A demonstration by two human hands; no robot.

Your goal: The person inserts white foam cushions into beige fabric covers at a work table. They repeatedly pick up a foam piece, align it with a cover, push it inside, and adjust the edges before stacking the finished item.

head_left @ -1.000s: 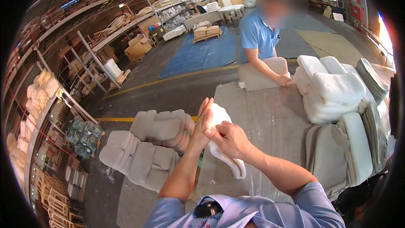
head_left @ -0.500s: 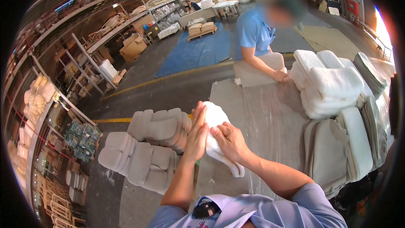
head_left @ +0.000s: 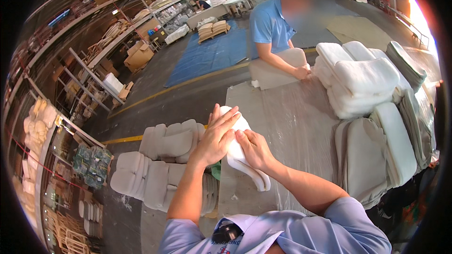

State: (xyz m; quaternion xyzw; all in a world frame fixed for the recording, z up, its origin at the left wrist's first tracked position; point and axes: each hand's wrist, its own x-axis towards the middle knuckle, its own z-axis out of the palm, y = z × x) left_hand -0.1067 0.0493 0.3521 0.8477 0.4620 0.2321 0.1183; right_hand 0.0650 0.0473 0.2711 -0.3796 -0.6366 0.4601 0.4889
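A white soft cushion pad (head_left: pixel 242 162) stands on edge between my hands above the near side of the table, its lower end split into two layers. My left hand (head_left: pixel 215 137) presses its left side, with the fingers laid across the top end. Against the right side is my right hand (head_left: pixel 255 149), its fingers curled and its thumb pushing on the pad near the left palm. The palms hide much of the pad's middle.
A plastic-covered table (head_left: pixel 296 127) spreads before me. White pads (head_left: pixel 362 77) and grey cushions (head_left: pixel 360 160) are stacked on its right. A co-worker (head_left: pixel 273 28) handles a grey cushion (head_left: pixel 278 68) across it. Left are more grey cushion stacks (head_left: pixel 157 178) and shelving (head_left: pixel 89 66).
My left fingers have shifted from upright along the pad's side to bent over its top. The pad and both hands sit slightly further left in view, as the view itself has shifted.
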